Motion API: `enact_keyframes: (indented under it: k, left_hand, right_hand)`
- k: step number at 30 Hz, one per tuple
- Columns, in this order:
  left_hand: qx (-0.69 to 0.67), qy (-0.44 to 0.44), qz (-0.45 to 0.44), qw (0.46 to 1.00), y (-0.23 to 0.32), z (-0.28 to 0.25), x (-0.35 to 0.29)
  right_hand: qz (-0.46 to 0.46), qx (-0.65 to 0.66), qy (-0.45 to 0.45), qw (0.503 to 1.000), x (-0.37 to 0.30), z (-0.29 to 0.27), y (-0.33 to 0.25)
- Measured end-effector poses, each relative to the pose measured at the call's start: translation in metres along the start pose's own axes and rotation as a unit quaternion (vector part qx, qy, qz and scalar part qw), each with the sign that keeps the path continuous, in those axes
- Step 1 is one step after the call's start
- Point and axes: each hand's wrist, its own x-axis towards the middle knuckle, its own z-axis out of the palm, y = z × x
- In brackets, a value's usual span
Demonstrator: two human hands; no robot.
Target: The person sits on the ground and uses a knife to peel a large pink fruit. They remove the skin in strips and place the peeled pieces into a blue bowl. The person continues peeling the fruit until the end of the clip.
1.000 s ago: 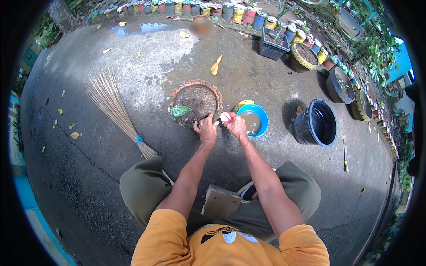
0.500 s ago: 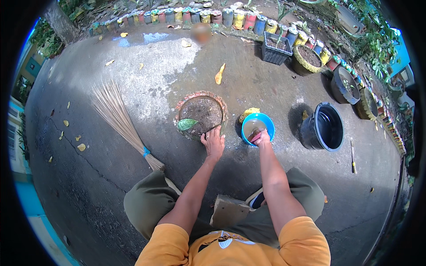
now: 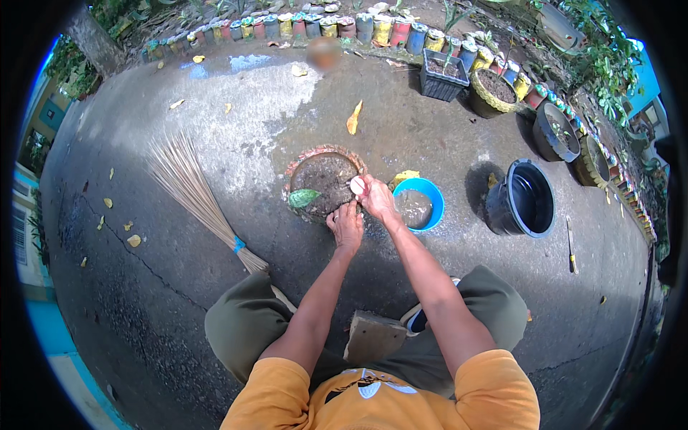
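Note:
A round pot point(image 3: 292, 169) with a rough reddish rim holds dark soil and one green leaf point(image 3: 304, 198). At its near right edge lies my left hand point(image 3: 346, 226), thumb and fingers apart, fingertips on the rim and soil border. My right hand point(image 3: 378, 198) grips a small round scoop-like cup point(image 3: 357, 185), pale inside with a reddish edge, over the pot's right rim. Its handle, if any, is hidden by the fingers. Just right of that hand stands a blue pail point(image 3: 437, 208) with murky water inside.
A stick broom point(image 3: 204, 197) lies left of the pot. To the right are a large black bucket point(image 3: 510, 208) and a knife point(image 3: 571, 247). A yellow cloth-like thing point(image 3: 405, 176) sits behind the pail. A broken slab point(image 3: 373, 337) lies between my feet. Potted plants point(image 3: 494, 93) line the back right.
My right hand has come out of the blue pail with the small cup and moved left to the pot's rim. My left hand stays at the pot's near edge.

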Motion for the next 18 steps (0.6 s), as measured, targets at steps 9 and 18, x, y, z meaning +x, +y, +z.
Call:
enact_keyframes:
  k: [9, 18]
  left_hand:
    - [-0.057, -0.001, 0.044, 0.997, -0.015, -0.003, 0.002]
    - [-0.032, 0.003, 0.031, 0.999, -0.008, -0.007, 0.002]
  right_hand:
    - [0.073, -0.071, -0.091, 0.991, 0.014, -0.030, -0.016]
    - [0.071, -0.057, 0.031, 0.995, 0.012, -0.022, -0.002]
